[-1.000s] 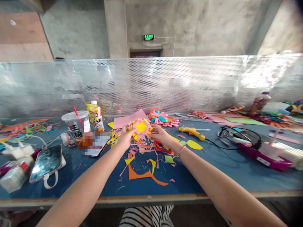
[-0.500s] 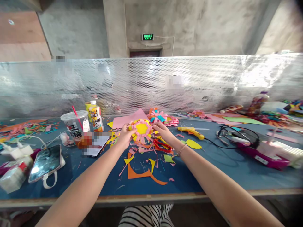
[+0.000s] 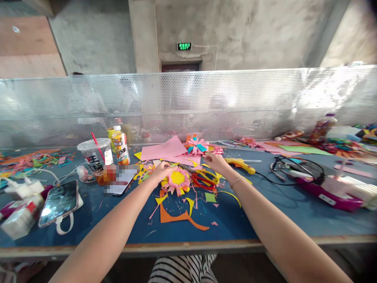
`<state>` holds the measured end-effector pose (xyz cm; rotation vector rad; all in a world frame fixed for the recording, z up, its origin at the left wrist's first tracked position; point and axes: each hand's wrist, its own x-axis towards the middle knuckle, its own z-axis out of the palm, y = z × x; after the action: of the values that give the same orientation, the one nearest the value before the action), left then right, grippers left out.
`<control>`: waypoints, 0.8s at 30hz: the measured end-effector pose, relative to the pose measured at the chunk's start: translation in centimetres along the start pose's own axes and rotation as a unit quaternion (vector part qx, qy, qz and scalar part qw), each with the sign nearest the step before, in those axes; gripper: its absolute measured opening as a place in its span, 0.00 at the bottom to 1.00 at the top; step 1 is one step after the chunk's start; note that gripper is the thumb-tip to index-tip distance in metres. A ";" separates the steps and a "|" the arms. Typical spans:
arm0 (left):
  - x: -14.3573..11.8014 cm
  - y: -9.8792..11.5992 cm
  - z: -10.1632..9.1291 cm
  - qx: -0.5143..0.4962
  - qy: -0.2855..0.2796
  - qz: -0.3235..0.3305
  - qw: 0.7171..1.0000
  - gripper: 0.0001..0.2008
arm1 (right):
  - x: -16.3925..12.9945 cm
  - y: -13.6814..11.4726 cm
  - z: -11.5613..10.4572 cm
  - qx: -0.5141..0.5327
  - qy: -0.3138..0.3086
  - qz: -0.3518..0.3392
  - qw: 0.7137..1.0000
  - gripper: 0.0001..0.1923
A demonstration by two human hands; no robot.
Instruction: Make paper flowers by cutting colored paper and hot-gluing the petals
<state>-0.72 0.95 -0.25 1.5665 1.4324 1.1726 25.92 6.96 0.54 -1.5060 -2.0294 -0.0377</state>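
Note:
A paper flower (image 3: 177,179) with a yellow centre and pink fringe lies low over the blue table (image 3: 265,220), among paper scraps. My left hand (image 3: 160,172) grips its left edge. My right hand (image 3: 216,162) is off the flower, fingers loosely apart and holding nothing. It hovers just left of the yellow glue gun (image 3: 239,165) and just behind the scissors (image 3: 203,179) with red and yellow handles. A pink paper sheet (image 3: 165,150) lies behind both hands.
On the left stand a plastic cup with a red straw (image 3: 93,155), a drink bottle (image 3: 120,145) and a phone (image 3: 59,202). Finished paper flowers (image 3: 196,144) sit at the back. Black cables (image 3: 294,171) and a purple device (image 3: 330,192) lie right. A perforated metal screen (image 3: 265,102) bounds the table.
The flower has come down from in front of me to the table. My right hand let go of it and moved right toward the glue gun.

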 end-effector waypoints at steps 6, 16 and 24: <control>0.3 0.4 -1.8 0.313 0.092 0.084 0.941 0.16 | -1.0 -2.3 -0.1 -0.035 -0.080 -0.009 0.996 0.09; 2.1 -3.1 -3.3 0.479 0.027 0.110 0.871 0.16 | -2.3 -4.1 -1.0 -0.069 -0.209 -0.048 0.974 0.26; 1.9 -3.2 -3.2 0.506 -0.008 0.125 0.853 0.15 | -2.9 -5.4 -1.4 -0.067 -0.223 -0.024 0.972 0.20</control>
<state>-4.93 2.99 -1.80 2.5027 2.0343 0.4734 22.32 2.08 2.03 -1.6626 -2.4574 0.1621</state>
